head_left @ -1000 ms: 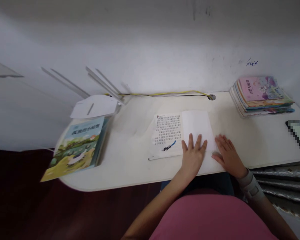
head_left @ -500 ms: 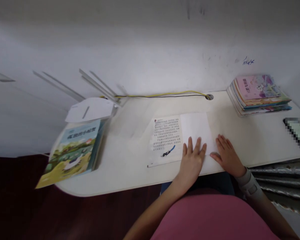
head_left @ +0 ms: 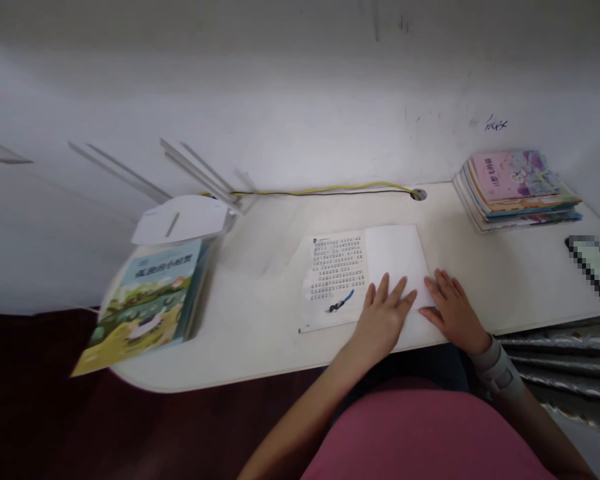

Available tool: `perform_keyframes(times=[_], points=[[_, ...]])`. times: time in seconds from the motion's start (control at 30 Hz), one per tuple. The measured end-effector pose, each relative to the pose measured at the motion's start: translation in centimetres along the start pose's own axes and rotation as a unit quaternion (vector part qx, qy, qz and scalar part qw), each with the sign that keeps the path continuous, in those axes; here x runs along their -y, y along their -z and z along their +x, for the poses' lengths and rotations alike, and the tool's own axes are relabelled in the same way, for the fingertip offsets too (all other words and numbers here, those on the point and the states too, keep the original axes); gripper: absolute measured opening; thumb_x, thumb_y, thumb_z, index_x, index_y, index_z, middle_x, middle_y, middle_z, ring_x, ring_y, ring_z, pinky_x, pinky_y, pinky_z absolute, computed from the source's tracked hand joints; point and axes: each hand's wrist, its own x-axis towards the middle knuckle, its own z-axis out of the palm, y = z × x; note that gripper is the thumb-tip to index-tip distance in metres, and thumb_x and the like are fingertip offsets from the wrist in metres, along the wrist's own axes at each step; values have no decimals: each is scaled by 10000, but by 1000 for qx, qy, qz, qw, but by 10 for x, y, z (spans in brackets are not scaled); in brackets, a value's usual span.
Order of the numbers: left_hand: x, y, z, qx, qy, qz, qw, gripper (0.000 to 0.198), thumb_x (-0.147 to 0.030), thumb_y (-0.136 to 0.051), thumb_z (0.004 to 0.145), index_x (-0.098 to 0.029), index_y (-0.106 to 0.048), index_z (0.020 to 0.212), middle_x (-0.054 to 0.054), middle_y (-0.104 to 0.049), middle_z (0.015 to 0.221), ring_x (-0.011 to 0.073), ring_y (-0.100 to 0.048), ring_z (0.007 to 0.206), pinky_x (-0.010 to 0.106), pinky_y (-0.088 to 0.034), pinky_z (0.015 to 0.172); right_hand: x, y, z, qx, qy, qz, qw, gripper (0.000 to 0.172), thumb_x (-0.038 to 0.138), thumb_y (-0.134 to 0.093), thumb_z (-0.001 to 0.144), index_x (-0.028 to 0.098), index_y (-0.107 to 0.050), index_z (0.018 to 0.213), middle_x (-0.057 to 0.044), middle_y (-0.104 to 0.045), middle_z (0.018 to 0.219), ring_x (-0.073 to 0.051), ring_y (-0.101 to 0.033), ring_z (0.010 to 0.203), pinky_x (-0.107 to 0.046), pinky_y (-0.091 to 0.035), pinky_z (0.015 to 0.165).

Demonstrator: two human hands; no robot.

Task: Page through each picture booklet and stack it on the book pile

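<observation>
An open book (head_left: 396,250) lies on the white desk in front of me. Its left page carries printed text and a small blue-and-black picture near the bottom; the right-hand page looks blank white. My left hand (head_left: 384,317) rests on the lower part of the book around its middle, fingers spread, hiding part of the blank page. My right hand (head_left: 453,312) lies at the book's right edge with its fingers stretched out, the tips touching or very near the page. A grey band circles the right wrist.
On the left are a picture book (head_left: 143,303) overhanging the desk (head_left: 250,347) and a white lamp base (head_left: 180,217). A book stack (head_left: 517,187) stands at the back right, near a pixelated phone-like device (head_left: 595,267). Yellow and black cables (head_left: 320,191) run along the wall into a hole.
The open book has shifted slightly to the right. My left hand has moved a little with it, while my right hand's fingers have come slightly left to the page edge.
</observation>
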Motion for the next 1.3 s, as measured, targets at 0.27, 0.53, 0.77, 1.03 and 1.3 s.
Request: perform_keyframes(times=[0.27,0.53,0.77,1.03,1.3], points=[[35,-2,19,16,37,18,999,678,-566,-396,888,-237,-265,1466,166,-209,1541,405,-188,1395,609,-274,1046,-12,5,4,19,12,5,1000,626,543,-360,919,125,-423,1381,-228,-370,1450,-316,-326,1353,-505,-325,1047],[30,-12,30,32,42,45,998,676,-569,-421,876,-208,-333,1441,179,-242,1526,449,-190,1378,658,-228,1043,-47,8,24,43,24,-38,998,705,595,-328,908,82,-408,1384,-244,-355,1454,-322,-317,1356,-508,-295,1056],[31,-10,29,31,18,45,998,648,-568,-370,898,-203,-343,1433,149,-284,1517,405,-205,1390,663,-224,1046,-48,2,22,36,24,-28,999,755,633,-306,894,68,-392,1387,-240,-361,1451,-325,-313,1359,-515,-282,1066],[31,-12,36,21,2,34,999,635,-578,-345,902,-234,-338,1435,128,-305,1513,379,-213,1396,658,-203,1056,-51,0,22,37,27,-25,999,760,637,-308,890,84,-356,1410,-244,-358,1452,-321,-298,1367,-530,-284,1058],[22,-13,41,22,9,35,999,628,-556,-361,905,-205,-356,1426,148,-305,1509,394,-225,1388,674,-215,1040,-50,0,22,29,27,-25,999,755,623,-325,893,63,-372,1396,-256,-363,1444,-326,-303,1362,-524,-288,1054]])
